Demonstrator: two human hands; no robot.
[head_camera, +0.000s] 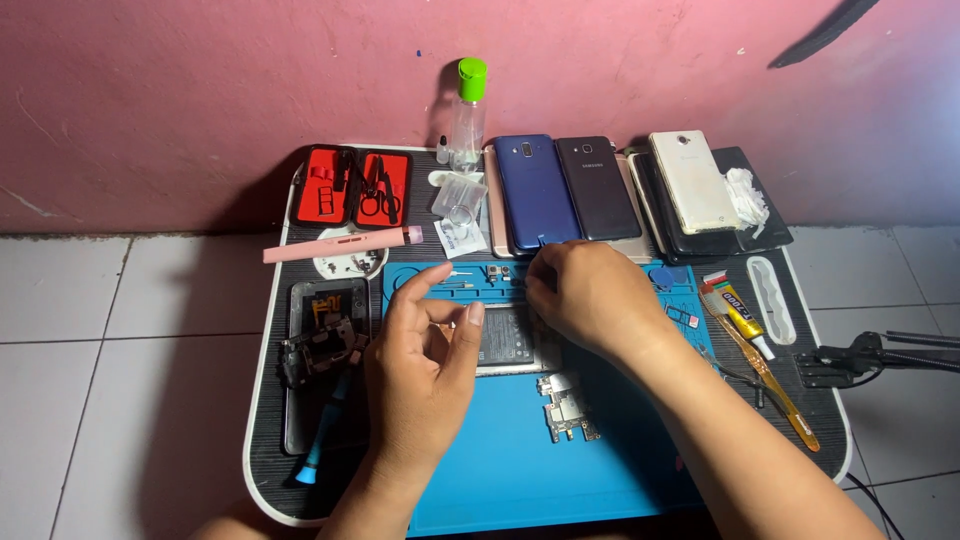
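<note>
My left hand (420, 380) hovers over the blue repair mat (500, 470), fingers spread, thumb and forefinger apart, with nothing clearly held. My right hand (590, 300) lies over the upper edge of an opened phone (510, 345) whose battery shows. Its fingers curl down there and hide whatever is under them. A loose circuit board (567, 410) lies on the mat just below the phone.
On the small table (262, 400) sit a red tool case (355, 187), a pink pen-shaped tool (340, 245), a clear green-capped bottle (466, 115), blue (535, 190), dark (597, 187) and white (692, 180) phones, a glue tube (738, 315), a dismantled phone frame (322, 340), and a blue screwdriver (320, 440). A black clamp arm (860, 358) reaches in at right.
</note>
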